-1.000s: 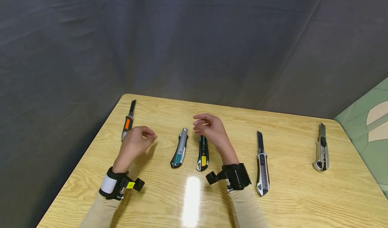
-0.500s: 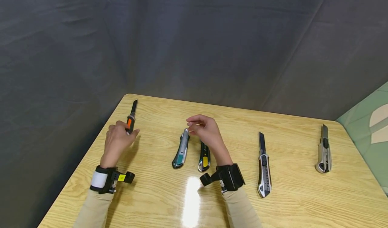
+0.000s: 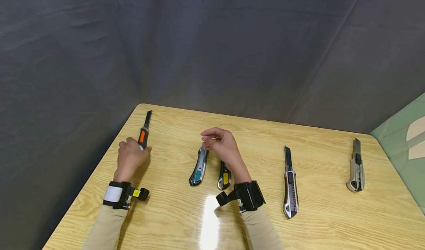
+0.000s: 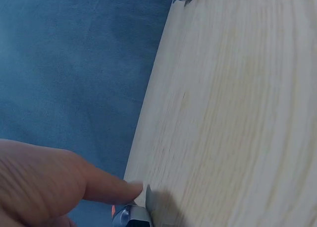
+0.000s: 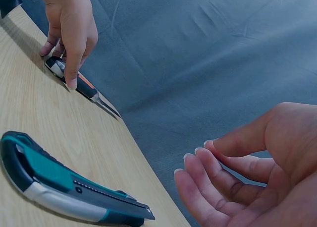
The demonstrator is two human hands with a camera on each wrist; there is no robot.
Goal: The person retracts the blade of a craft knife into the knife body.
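Observation:
In the head view my left hand is over the rear end of a black-and-orange utility knife, which lies near the table's left edge with its blade out. Thumb and fingers stand spread on either side of the handle; the right wrist view shows this utility knife between them. My right hand hovers with loosely curled fingers and thumb near the fingertips, holding nothing. Below it lie a silver-and-teal utility knife and a black-and-yellow utility knife, whose upper part the right hand hides.
Farther right on the wooden table lie a silver-and-black utility knife with its blade out and a beige utility knife. A dark cloth hangs behind the table and along its left side.
My left hand has moved left from beside the orange knife to straddle its rear end. The right hand has shifted left over the tip of the teal knife. The knives lie unmoved.

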